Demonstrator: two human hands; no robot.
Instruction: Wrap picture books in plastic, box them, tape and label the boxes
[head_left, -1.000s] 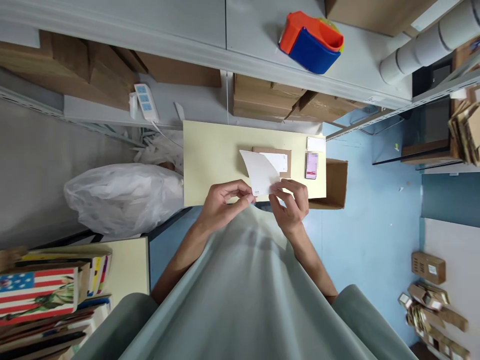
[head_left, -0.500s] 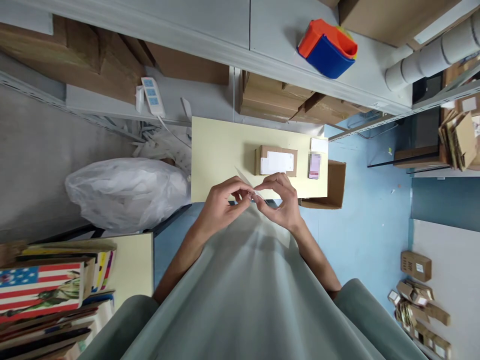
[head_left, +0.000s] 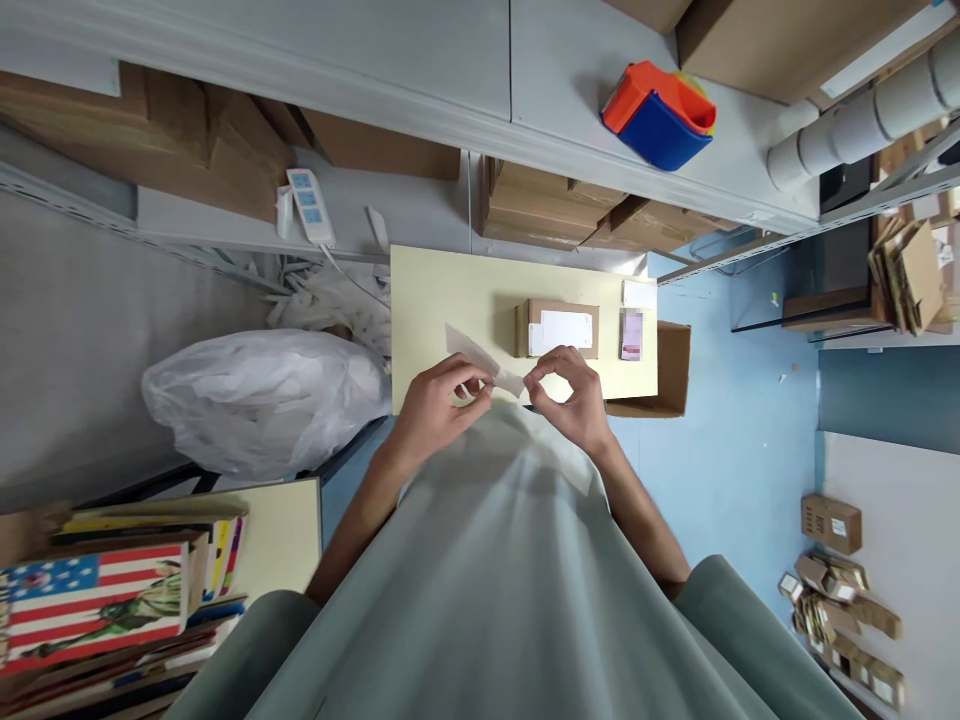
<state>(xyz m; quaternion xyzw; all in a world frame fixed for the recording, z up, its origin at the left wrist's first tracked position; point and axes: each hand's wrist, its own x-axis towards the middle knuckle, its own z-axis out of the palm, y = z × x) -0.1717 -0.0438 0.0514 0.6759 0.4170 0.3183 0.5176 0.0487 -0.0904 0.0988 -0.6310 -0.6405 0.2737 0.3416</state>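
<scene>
Between my hands, in front of my body, is a thin translucent strip (head_left: 474, 350) that slants over the near edge of the pale yellow table (head_left: 442, 290). My left hand (head_left: 442, 400) pinches the strip with thumb and forefinger. The fingertips of my right hand (head_left: 570, 395) are pressed together at the strip's right end. Just beyond my right hand lies a small cardboard box (head_left: 561, 328) with a white label on top. A pink and purple card (head_left: 631, 334) rests at the table's right side.
An open cardboard box (head_left: 673, 370) stands beside the table's right end. A large plastic bag (head_left: 266, 400) is at the left, above books (head_left: 97, 600). A grey shelf (head_left: 337, 70) crosses the top, holding an orange and blue tape dispenser (head_left: 660, 115).
My hands have moved slightly apart, and more of the translucent strip shows between and beyond them. The whole view has shifted a little.
</scene>
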